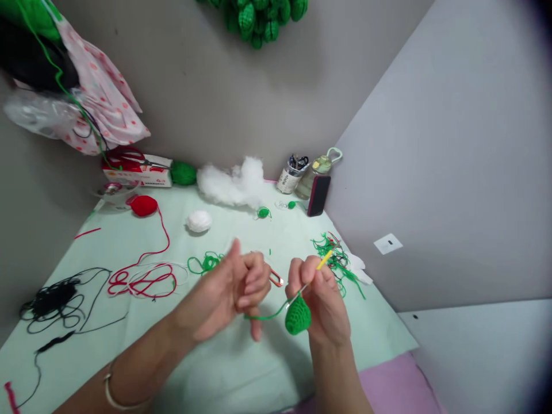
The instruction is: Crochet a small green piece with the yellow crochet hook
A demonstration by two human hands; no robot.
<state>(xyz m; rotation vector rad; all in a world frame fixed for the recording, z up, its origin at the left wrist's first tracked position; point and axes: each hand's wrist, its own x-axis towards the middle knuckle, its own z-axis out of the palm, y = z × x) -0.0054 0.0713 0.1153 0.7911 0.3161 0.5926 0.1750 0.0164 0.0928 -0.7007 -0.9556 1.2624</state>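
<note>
My right hand (321, 293) pinches a crochet hook (324, 260) with a yellow grip. Below its fingertips hangs a small green crocheted piece (298, 316), rounded at the bottom, with the hook's metal shaft at its upper edge. From that piece a strand of green yarn (269, 317) runs left to my left hand (235, 284), passing at the lower fingers. The left thumb points up, the middle fingers are curled in and the little finger extends downward. Behind the left hand lies a loose green yarn tangle (207, 263). An orange-handled tool (276, 279) shows partly between the hands.
Red yarn (144, 205), black yarn (54, 302) and a white ball (199, 221) lie on the left. White stuffing (233, 183), a pen cup (292, 174) and a phone (319, 195) stand at the back. Green scraps (338, 261) lie right.
</note>
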